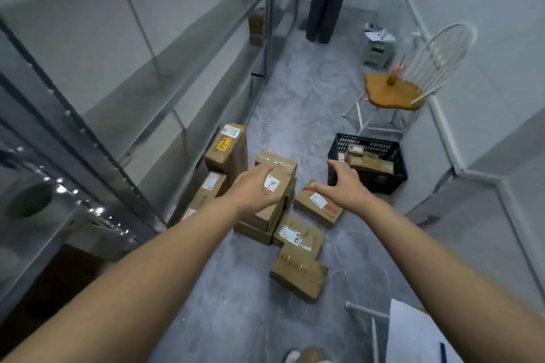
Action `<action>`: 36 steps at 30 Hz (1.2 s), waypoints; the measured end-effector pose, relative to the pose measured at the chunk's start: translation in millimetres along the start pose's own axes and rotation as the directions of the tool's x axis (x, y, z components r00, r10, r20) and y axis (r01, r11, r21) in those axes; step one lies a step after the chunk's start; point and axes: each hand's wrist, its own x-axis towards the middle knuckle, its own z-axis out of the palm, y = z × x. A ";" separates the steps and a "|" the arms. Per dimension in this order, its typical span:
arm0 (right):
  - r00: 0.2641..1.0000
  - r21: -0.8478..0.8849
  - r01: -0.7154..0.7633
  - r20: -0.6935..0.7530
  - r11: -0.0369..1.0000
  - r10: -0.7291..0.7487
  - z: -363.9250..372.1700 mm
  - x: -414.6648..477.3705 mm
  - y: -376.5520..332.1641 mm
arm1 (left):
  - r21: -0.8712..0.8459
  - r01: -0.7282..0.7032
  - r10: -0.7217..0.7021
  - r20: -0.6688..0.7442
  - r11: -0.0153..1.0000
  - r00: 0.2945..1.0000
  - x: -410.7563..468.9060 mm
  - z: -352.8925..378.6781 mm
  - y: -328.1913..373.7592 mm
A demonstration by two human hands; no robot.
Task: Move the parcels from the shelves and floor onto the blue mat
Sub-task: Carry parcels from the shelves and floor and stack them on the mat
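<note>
Here, both hands open, gripping nothing: left hand (253,189) over top box (283,183) of floor pile beside shelves (177,68), right hand (344,186) spread alongside. Risk: one-sided grab tips leaning pile onto loose parcels (298,237). Blue mat unseen.

Bare forearms (153,268), bare grips (253,190)

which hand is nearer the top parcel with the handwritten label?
Left. The left hand lies over the top parcel; the right hand hovers open off to its right, toward the black crate.
</note>
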 end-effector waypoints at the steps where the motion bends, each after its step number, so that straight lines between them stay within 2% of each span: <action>1: 0.999 0.014 -0.052 0.006 0.999 0.052 0.2 17.4 18.7 | -0.014 0.003 -0.002 0.042 1.000 0.999 25.3 15.0 3.1; 4: 0.992 0.039 -0.128 0.007 0.991 0.128 8.5 45.9 56.5 | -0.070 0.031 -0.025 0.077 0.997 0.997 62.3 45.4 6.3; 8: 0.975 0.077 -0.215 0.081 0.974 0.209 36.8 108.5 131.2 | -0.194 0.133 -0.113 0.114 0.972 0.987 130.4 113.4 -11.6; 11: 0.954 0.047 -0.271 0.147 0.961 0.262 75.2 153.9 192.2 | -0.157 0.194 -0.168 0.168 0.968 0.972 181.5 174.5 -44.0; 14: 0.942 0.051 -0.294 0.183 0.954 0.281 130.2 195.0 253.4 | -0.161 0.206 -0.168 0.222 0.965 0.960 234.3 242.6 -81.7; 18: 0.877 0.042 -0.428 0.260 0.903 0.404 232.8 226.8 331.6 | -0.183 0.290 -0.225 0.309 0.939 0.924 277.8 352.5 -145.5; 20: 0.848 0.047 -0.488 0.261 0.872 0.460 283.1 236.0 374.4 | -0.124 0.309 -0.245 0.370 0.943 0.896 291.7 408.8 -183.1; 22: 0.791 0.005 -0.583 0.232 0.812 0.567 328.0 240.2 420.8 | -0.084 0.329 -0.264 0.430 0.940 0.863 299.0 459.3 -216.9; 24: 0.697 -0.024 -0.696 0.218 0.718 0.683 369.3 235.5 464.8 | -0.072 0.368 -0.300 0.444 0.927 0.844 300.3 500.2 -246.5; 27: 0.603 0.028 -0.782 0.283 0.622 0.746 418.5 227.1 514.3 | -0.029 0.446 -0.391 0.433 0.894 0.812 296.4 555.4 -284.3; 29: 0.472 0.143 -0.881 0.342 0.452 0.812 440.4 222.5 531.1 | -0.004 0.513 -0.449 0.478 0.858 0.755 291.0 587.7 -304.4; 31: 0.338 0.269 -0.935 0.487 0.230 0.805 454.7 216.4 541.6 | -0.048 0.596 -0.486 0.528 0.802 0.697 285.9 612.8 -317.2; 32: 0.323 0.325 -0.933 0.555 0.157 0.767 460.5 212.1 546.4 | -0.091 0.633 -0.497 0.538 0.768 0.680 282.5 622.4 -321.1; 33: 0.340 0.358 -0.923 0.588 0.141 0.734 466.8 207.1 550.6 | -0.134 0.661 -0.506 0.538 0.739 0.674 278.6 629.2 -324.2; 36: 0.417 0.392 -0.895 0.561 0.214 0.715 472.8 193.1 550.3 | -0.226 0.696 -0.517 0.524 0.681 0.677 266.0 629.3 -326.8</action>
